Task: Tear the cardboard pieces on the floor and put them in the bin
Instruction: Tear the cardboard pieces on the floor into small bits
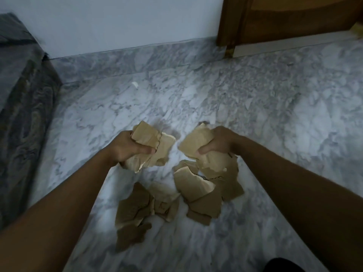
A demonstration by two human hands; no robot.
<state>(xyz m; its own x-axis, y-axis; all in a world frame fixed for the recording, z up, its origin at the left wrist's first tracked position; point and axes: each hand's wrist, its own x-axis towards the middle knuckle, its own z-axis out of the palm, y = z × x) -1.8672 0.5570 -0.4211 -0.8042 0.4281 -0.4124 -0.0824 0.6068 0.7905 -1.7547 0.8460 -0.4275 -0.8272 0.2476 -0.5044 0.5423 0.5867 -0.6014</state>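
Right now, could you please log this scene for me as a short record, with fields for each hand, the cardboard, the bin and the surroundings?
left hand: grips left bundle of torn cardboard, thumb on top
right hand: grips right bundle of torn cardboard, thumb on top
bundles: apart, bare floor showing between them
loose cardboard: left heap and right heap lie on the floor, nearer the person
floor surface: grey-white marble
bin: not in view
surroundings: white wall, wooden door far right, patterned furniture left
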